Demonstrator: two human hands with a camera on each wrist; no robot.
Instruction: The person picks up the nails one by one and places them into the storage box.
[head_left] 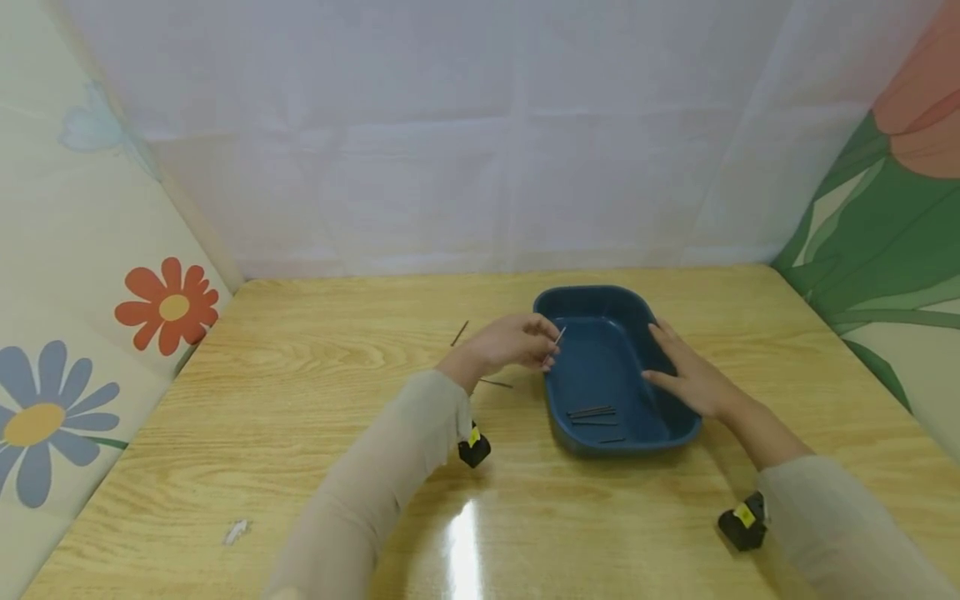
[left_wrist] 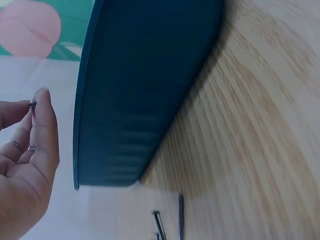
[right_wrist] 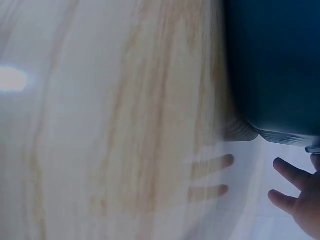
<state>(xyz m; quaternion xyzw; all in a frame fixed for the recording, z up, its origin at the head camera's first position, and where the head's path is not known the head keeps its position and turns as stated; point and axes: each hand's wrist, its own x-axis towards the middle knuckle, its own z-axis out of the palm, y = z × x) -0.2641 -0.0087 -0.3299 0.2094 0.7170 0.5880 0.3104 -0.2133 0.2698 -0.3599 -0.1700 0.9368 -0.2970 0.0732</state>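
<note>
My left hand [head_left: 517,343] pinches a thin metal nail [head_left: 560,335] between thumb and fingertip, over the left rim of a dark blue plastic basin [head_left: 592,358]. In the left wrist view the head of this nail [left_wrist: 32,104] shows between the fingertips. Several dark nails [head_left: 595,422] lie at the near end of the basin's floor. My right hand [head_left: 692,379] is at the basin's right rim, fingers spread and loosely extended. The right wrist view shows those fingers [right_wrist: 292,175] beside the basin's outer wall [right_wrist: 280,65].
Loose nails lie on the wooden table [head_left: 360,350] left of the basin: one nail [head_left: 460,332] beyond my left wrist, another nail [head_left: 496,383] nearer. A small white mark [head_left: 236,531] shows at the table's front left. White cloth [head_left: 480,167] hangs behind the table.
</note>
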